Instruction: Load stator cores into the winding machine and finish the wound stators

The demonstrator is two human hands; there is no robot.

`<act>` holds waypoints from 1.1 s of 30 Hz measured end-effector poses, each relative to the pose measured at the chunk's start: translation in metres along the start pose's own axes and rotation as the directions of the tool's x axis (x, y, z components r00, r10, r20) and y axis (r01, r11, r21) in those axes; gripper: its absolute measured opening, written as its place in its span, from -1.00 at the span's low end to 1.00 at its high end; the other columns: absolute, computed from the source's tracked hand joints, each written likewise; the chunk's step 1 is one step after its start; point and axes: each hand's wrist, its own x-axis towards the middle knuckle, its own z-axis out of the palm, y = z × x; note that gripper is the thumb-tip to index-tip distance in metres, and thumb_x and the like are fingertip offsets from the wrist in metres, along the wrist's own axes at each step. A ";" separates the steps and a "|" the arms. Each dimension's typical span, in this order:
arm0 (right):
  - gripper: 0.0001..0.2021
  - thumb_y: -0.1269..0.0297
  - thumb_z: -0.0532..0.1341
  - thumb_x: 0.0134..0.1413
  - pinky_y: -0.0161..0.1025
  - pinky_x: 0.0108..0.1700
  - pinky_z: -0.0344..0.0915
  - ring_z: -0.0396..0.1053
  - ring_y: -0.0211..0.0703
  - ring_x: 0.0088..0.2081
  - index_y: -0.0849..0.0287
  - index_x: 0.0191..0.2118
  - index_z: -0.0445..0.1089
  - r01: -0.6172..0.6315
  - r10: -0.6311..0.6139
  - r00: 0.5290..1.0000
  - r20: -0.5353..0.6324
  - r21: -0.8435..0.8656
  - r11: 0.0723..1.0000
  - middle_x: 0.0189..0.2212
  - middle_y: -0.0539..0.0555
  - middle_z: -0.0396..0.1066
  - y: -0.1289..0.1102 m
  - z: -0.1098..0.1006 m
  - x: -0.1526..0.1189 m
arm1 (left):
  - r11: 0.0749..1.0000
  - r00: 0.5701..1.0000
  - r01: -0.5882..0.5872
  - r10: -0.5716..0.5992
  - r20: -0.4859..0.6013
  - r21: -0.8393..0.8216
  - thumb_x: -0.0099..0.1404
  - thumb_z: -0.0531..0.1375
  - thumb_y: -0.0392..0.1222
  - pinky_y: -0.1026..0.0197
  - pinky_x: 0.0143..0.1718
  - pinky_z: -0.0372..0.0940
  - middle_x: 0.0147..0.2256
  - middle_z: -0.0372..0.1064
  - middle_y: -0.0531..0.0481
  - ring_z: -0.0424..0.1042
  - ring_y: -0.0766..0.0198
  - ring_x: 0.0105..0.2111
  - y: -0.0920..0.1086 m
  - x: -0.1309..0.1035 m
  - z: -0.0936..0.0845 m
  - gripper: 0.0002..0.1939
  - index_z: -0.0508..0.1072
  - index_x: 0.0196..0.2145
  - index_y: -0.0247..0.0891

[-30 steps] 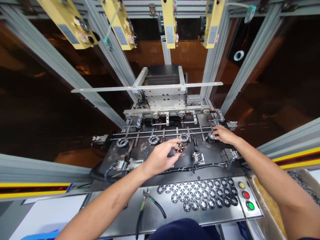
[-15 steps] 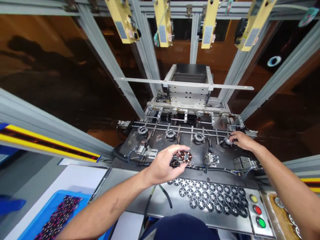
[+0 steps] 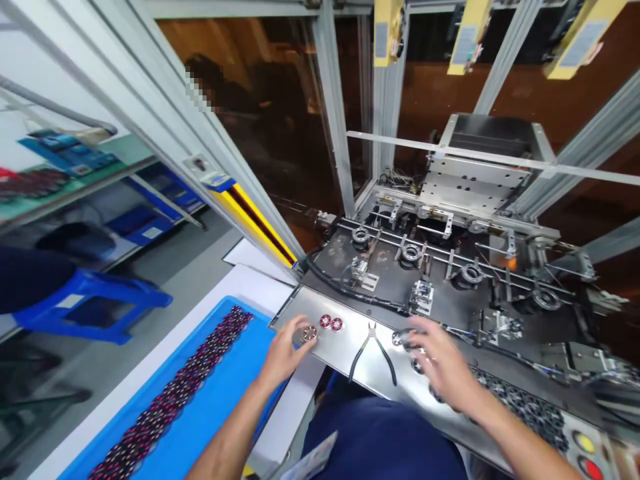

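Showed in the blue tray (image 3: 225,393) a long, overlapping band of red-and-black cores (image 3: 175,393). Gripped the wound core (image 3: 309,333) by its rim in the left hand (image 3: 281,351), near two red cores (image 3: 325,321) at the left end of the desk (image 3: 310,303), with fingers (image 3: 295,325) narrowed to its width. Extended the right hand (image 3: 445,367) over the black rings (image 3: 397,338), back upward; too blurred to tell finger spread or hold. Cut off the tray at the lower frame edge; could not tell whether the gripped core touched the desk.

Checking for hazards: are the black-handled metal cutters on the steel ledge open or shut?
Open: the black-handled metal cutters lie with handles spread wide apart.
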 end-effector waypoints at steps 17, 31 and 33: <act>-0.74 0.32 0.21 0.29 0.11 0.11 0.35 0.35 0.03 0.11 0.21 0.06 0.38 -0.043 0.101 0.971 0.216 -0.257 0.965 0.11 0.19 0.36 0.005 0.111 0.010 | 0.992 0.981 0.107 -0.115 -0.154 -0.063 0.32 0.17 -0.02 -0.15 0.10 0.38 0.16 0.35 -0.28 0.44 -0.09 0.09 -0.028 -0.052 0.038 -0.40 0.18 0.25 -0.20; -0.79 0.18 0.25 0.25 -0.04 -0.05 0.41 0.43 -0.11 -0.16 0.24 -0.16 0.41 0.114 -0.072 0.947 0.312 -0.116 0.987 -0.21 0.08 0.45 0.027 0.079 0.017 | 0.739 0.958 0.283 -0.180 0.225 -0.612 0.18 0.33 -0.03 -0.03 0.14 0.28 0.07 0.44 -0.17 0.43 0.01 0.05 0.087 -0.027 0.032 -0.58 0.50 -0.01 -0.16; -0.83 0.26 0.25 0.19 -0.06 -0.10 0.42 0.41 -0.09 -0.20 0.25 -0.18 0.38 0.162 -0.149 0.960 0.238 -0.039 0.986 -0.25 0.12 0.45 0.015 0.063 0.028 | 0.637 0.925 0.370 -0.187 0.330 -0.676 0.16 0.35 0.05 0.00 0.01 0.37 0.01 0.47 -0.21 0.49 0.03 -0.05 0.102 -0.022 0.036 -0.54 0.51 -0.03 -0.19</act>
